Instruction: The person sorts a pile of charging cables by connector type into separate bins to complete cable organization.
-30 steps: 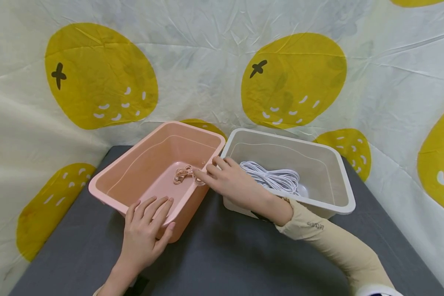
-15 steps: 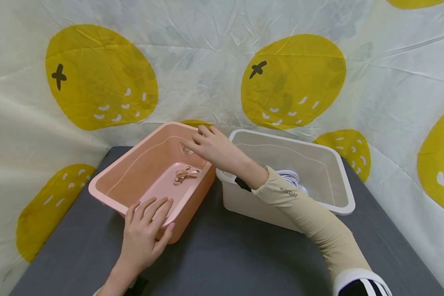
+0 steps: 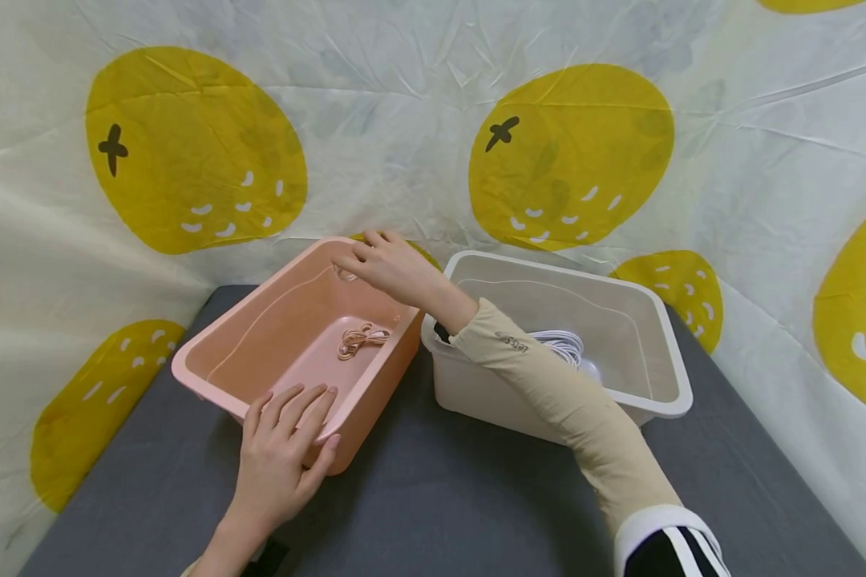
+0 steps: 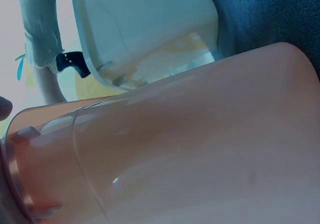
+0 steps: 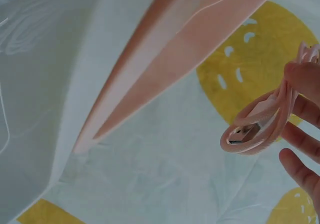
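Note:
My right hand (image 3: 397, 274) is raised over the back right corner of the pink bin (image 3: 216, 385). It pinches a coiled pink USB cable (image 5: 260, 119), whose metal plug shows inside the loop in the right wrist view. On the bin's floor lies another bundled pink cable (image 3: 362, 340). My left hand (image 3: 277, 449) rests across the bin's near rim with its fingers laid over the edge and the thumb outside. In the left wrist view the pink bin's wall (image 4: 200, 149) fills most of the picture.
To the right stands a light grey bin (image 3: 674, 393), holding a coiled white cable (image 3: 563, 346) partly hidden by my right sleeve. Both bins sit on a dark grey tabletop (image 3: 433, 513). A white curtain (image 3: 390, 144) with yellow fruit prints hangs close behind them.
My right hand has lifted from beside the bundled cable, up and away to the bin's back corner, with the held cable. The bundled cable stays inside. My left hand has not moved.

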The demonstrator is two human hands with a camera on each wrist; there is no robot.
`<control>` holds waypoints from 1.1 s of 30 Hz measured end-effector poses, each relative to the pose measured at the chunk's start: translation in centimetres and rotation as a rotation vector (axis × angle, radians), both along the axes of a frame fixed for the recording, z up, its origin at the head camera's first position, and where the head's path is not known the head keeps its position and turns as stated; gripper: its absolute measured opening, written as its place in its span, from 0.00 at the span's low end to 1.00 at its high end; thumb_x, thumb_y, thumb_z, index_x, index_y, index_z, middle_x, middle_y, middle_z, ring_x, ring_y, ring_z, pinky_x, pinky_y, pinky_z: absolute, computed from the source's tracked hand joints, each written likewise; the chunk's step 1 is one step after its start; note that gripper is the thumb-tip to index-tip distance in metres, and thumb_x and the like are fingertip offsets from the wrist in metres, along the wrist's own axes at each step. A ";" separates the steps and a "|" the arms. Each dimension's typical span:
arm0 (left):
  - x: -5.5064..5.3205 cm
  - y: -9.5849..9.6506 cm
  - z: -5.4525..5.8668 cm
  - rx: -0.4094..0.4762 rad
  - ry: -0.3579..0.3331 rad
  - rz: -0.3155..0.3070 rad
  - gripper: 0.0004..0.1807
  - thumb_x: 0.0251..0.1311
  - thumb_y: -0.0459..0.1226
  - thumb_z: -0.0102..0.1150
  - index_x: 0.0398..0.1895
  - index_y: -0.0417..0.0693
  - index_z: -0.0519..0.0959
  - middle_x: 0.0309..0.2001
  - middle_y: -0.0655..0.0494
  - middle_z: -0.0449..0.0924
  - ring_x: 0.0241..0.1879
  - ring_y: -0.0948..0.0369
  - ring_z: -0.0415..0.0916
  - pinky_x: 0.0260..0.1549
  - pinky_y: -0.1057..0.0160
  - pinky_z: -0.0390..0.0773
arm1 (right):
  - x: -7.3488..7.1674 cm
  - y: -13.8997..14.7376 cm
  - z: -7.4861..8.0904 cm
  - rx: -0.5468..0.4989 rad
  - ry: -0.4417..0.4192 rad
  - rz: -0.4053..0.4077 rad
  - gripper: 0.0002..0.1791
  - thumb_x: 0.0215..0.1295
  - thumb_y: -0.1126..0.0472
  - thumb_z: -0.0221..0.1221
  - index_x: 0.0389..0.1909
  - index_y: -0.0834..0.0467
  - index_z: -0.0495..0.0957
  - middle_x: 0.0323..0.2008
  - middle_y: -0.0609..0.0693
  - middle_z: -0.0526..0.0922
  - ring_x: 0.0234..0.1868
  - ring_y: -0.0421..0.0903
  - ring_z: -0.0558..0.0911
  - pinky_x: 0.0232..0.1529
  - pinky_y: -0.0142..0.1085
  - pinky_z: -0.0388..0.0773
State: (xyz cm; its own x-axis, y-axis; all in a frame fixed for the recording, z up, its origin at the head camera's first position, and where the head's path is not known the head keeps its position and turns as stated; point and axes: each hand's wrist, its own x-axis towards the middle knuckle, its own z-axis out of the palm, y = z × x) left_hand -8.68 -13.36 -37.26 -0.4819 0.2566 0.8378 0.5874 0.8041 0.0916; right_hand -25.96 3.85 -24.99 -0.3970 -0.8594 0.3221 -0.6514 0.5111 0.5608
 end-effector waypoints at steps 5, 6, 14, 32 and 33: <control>0.0 0.0 0.0 0.000 0.001 -0.002 0.26 0.62 0.53 0.37 0.48 0.46 0.77 0.46 0.48 0.78 0.49 0.48 0.69 0.49 0.44 0.57 | -0.8 -0.4 -0.5 0.007 -0.014 0.015 0.12 0.68 0.67 0.42 0.48 0.51 0.65 0.35 0.47 0.72 0.39 0.48 0.70 0.41 0.36 0.66; 0.0 0.0 0.0 0.001 0.000 -0.002 0.26 0.62 0.53 0.37 0.48 0.46 0.77 0.46 0.48 0.78 0.49 0.48 0.69 0.49 0.44 0.57 | -0.9 -0.5 -0.5 0.008 -0.015 0.016 0.12 0.68 0.67 0.41 0.48 0.51 0.65 0.34 0.47 0.72 0.38 0.48 0.70 0.40 0.36 0.66; 0.0 0.1 0.1 0.004 0.001 -0.007 0.26 0.62 0.52 0.37 0.48 0.46 0.77 0.46 0.48 0.78 0.48 0.48 0.69 0.49 0.44 0.57 | -1.8 -0.6 -0.5 0.042 0.030 -0.010 0.16 0.69 0.65 0.41 0.53 0.48 0.65 0.34 0.47 0.74 0.38 0.47 0.69 0.38 0.35 0.64; 0.0 0.0 0.2 0.008 0.003 -0.004 0.26 0.62 0.53 0.37 0.47 0.45 0.78 0.46 0.48 0.78 0.49 0.49 0.68 0.48 0.44 0.57 | -0.7 1.7 -1.0 -0.039 -0.025 0.005 0.14 0.62 0.55 0.54 0.49 0.47 0.72 0.34 0.48 0.76 0.43 0.49 0.73 0.43 0.38 0.69; 0.0 0.0 0.2 0.006 0.004 -0.003 0.26 0.62 0.53 0.37 0.46 0.45 0.78 0.46 0.48 0.78 0.49 0.49 0.68 0.48 0.44 0.57 | -0.5 1.9 -1.0 -0.044 -0.025 0.005 0.14 0.61 0.55 0.54 0.49 0.48 0.73 0.34 0.48 0.76 0.43 0.49 0.73 0.43 0.38 0.69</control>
State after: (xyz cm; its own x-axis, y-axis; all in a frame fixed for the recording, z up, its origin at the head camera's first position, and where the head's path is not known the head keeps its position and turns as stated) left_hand -8.65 -13.40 -37.02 -0.4782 0.2530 0.8410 0.5901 0.8018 0.0944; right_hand -26.43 5.78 -25.95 -0.4008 -0.8467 0.3499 -0.6677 0.5314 0.5213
